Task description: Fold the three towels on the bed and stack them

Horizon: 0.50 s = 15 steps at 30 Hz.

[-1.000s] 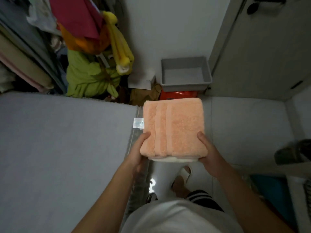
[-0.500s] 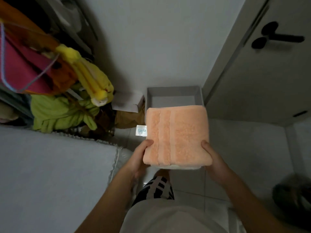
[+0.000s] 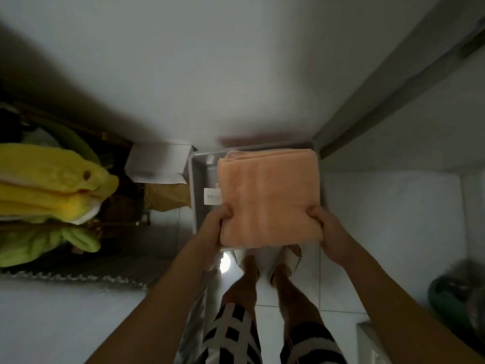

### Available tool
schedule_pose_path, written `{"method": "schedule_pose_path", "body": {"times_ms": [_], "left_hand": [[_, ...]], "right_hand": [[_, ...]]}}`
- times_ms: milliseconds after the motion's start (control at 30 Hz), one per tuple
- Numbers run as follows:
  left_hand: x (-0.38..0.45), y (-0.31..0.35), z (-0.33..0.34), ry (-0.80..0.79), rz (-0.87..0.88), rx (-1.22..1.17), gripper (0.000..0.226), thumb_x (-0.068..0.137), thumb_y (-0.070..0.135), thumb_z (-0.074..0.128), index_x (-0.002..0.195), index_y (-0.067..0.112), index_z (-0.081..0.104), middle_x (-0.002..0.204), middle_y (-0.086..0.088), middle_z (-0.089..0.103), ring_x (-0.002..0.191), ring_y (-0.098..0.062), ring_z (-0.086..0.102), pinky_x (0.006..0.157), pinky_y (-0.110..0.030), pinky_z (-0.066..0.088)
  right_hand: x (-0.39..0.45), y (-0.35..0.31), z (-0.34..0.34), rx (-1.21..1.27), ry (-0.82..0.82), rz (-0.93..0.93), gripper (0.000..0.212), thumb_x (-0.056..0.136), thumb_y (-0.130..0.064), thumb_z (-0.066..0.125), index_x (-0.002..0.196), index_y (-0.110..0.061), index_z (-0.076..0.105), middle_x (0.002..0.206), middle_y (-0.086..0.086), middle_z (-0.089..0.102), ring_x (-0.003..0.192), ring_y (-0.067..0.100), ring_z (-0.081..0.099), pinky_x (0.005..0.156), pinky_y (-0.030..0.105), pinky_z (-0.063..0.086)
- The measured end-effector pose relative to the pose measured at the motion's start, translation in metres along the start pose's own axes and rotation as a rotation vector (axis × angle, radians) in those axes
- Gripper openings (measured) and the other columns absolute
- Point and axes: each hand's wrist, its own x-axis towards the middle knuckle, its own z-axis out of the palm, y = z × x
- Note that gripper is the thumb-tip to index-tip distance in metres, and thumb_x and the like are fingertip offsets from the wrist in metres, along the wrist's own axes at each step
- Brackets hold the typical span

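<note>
A folded stack of towels, peach-orange on top (image 3: 267, 198) with a white layer showing at its near bottom edge, is held over a grey plastic bin (image 3: 195, 174) on the floor by the wall. My left hand (image 3: 216, 227) grips the stack's near left corner, thumb on top. My right hand (image 3: 328, 227) grips the near right corner the same way. A white label (image 3: 212, 196) sticks out from the stack's left side. The towels cover most of the bin.
The bed's edge (image 3: 65, 306) lies at lower left. Yellow (image 3: 57, 182) and green cloth (image 3: 52, 240) hang at left. A white box (image 3: 157, 164) stands beside the bin. A door frame (image 3: 380, 101) runs at right. My feet (image 3: 265, 274) stand on the white tiled floor.
I have stepped away from the bed toward the wall. The stack has moved forward and down over the grey bin, with both hands holding it as before.
</note>
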Motion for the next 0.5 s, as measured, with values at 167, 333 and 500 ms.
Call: {"method": "schedule_pose_path", "body": {"times_ms": [167, 333, 500], "left_hand": [[0.104, -0.021, -0.012, 0.117, -0.061, 0.143, 0.054, 0.078, 0.054, 0.062, 0.122, 0.022, 0.055, 0.127, -0.004, 0.062, 0.109, -0.023, 0.063, 0.089, -0.041, 0.053], [0.139, -0.033, -0.019, 0.264, -0.053, 0.406, 0.065, 0.081, 0.068, 0.045, 0.126, 0.022, 0.058, 0.121, -0.004, 0.066, 0.098, -0.017, 0.064, 0.091, -0.039, 0.053], [0.102, -0.010, -0.009, 0.350, 0.071, 0.518, 0.055, 0.089, 0.055, 0.049, 0.131, 0.019, 0.054, 0.129, -0.002, 0.059, 0.101, -0.011, 0.060, 0.079, -0.028, 0.051]], "right_hand": [[0.098, 0.024, -0.014, -0.165, 0.035, 0.173, 0.041, 0.089, -0.047, 0.050, 0.118, -0.019, 0.054, 0.116, 0.005, 0.063, 0.104, 0.025, 0.059, 0.093, 0.040, 0.046], [0.136, 0.034, -0.004, -0.439, 0.111, 0.197, 0.053, 0.096, -0.047, 0.032, 0.136, -0.015, 0.044, 0.125, 0.006, 0.052, 0.103, 0.022, 0.049, 0.089, 0.034, 0.038], [0.100, 0.009, -0.003, -0.560, 0.141, 0.100, 0.060, 0.092, -0.052, 0.039, 0.142, -0.018, 0.041, 0.130, 0.004, 0.053, 0.108, 0.020, 0.051, 0.092, 0.035, 0.041]]}}
